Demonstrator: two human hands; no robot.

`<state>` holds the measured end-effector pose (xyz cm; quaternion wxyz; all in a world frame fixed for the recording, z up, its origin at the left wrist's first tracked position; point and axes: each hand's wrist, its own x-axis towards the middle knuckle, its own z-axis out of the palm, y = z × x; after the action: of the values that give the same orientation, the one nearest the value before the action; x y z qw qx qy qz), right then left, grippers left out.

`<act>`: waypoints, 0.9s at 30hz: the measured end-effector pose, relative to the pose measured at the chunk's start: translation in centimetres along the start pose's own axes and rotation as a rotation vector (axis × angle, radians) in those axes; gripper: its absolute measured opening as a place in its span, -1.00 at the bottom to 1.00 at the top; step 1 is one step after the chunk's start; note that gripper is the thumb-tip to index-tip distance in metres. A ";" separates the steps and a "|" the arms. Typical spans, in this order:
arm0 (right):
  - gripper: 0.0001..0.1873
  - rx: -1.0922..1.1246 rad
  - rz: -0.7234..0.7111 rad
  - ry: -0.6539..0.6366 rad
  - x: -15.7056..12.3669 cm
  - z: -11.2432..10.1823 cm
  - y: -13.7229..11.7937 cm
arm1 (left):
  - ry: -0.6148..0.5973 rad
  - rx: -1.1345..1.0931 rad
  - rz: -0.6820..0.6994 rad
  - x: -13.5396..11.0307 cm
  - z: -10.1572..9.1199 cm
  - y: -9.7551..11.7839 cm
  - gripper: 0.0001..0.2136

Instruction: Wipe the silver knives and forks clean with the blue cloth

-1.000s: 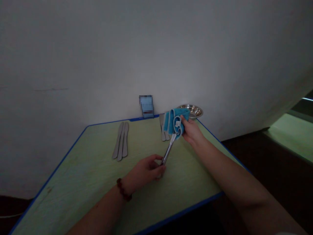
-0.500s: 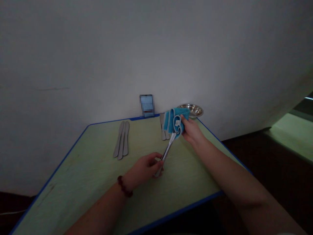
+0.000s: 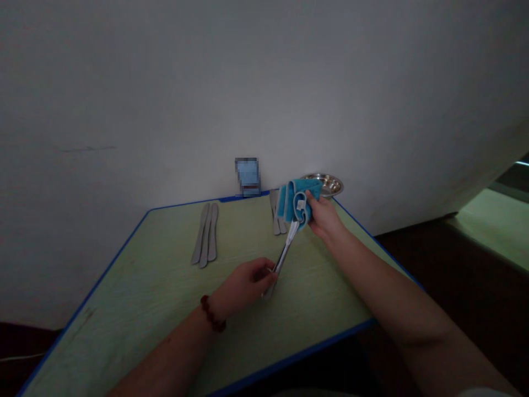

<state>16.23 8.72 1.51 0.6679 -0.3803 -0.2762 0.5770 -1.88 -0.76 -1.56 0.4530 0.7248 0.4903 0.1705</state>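
Note:
My left hand is closed around the lower part of a shiny metal table knife, held slantwise above the table. The far end of this knife is hidden in a folded blue cloth, which my right hand grips around it. Three grey table knives lie side by side, left of my left hand. More knives lie farther back, partly covered from view by the cloth.
The pale table has a blue edge and stands against a wall. A round metal dish sits at the back right corner, behind the cloth. A blurred-out upright device leans on the wall at the back edge.
Both hands keep their hold on the knife and the cloth, with barely any movement. The whole view has shifted slightly.

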 end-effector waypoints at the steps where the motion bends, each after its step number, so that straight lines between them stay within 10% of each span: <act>1: -0.91 -0.005 -0.009 0.000 0.0 0.0 0.0 | 0.001 -0.002 0.002 0.0 0.1 0.0 -0.74; 27: -0.94 0.106 -0.258 0.241 4.2 -3.2 -1.3 | 0.006 -0.145 -0.043 0.2 1.0 1.0 -0.75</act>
<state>20.32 12.18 0.44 0.7837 -0.3725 -0.2101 0.4505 -0.56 -1.17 -1.26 0.5064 0.6787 0.4936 0.1982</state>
